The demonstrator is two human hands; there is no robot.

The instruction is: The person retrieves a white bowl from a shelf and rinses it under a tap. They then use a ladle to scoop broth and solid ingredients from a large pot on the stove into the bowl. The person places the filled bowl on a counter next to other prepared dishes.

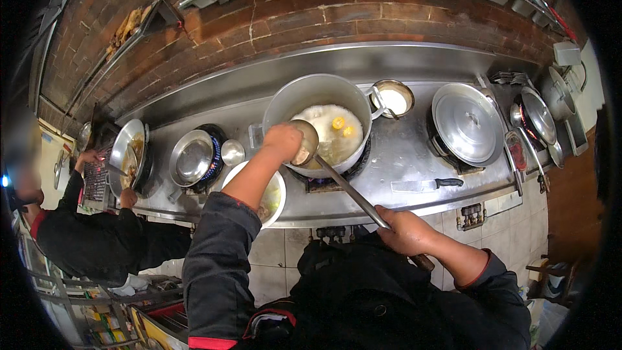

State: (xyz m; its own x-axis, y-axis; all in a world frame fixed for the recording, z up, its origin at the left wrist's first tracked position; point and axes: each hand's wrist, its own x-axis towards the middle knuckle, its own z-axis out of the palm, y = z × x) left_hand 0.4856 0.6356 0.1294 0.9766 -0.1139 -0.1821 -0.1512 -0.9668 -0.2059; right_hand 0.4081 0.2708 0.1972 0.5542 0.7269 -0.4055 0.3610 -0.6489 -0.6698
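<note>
My right hand (406, 231) is closed around the long handle of a large metal ladle (347, 187). The ladle's bowl sits over the left side of a big aluminium stockpot (308, 85), with a pale brown chunk of food (302, 153) in it. At the ladle's near rim is my left hand (283, 142), its fingers curled; what they grip is hidden. Foamy broth (320, 116) fills the pot's lower part, where two yellow corn pieces (341, 126) float. Below my left forearm, a white bowl (279, 204) holds food with something green in it.
A covered pot (469, 121) and a knife (427, 184) are at right. Behind the stockpot stands a small bowl (392, 97) with white contents. A pan (192, 158) sits over a lit burner at left. Beyond it, another person (92, 243) works at a wok (127, 129).
</note>
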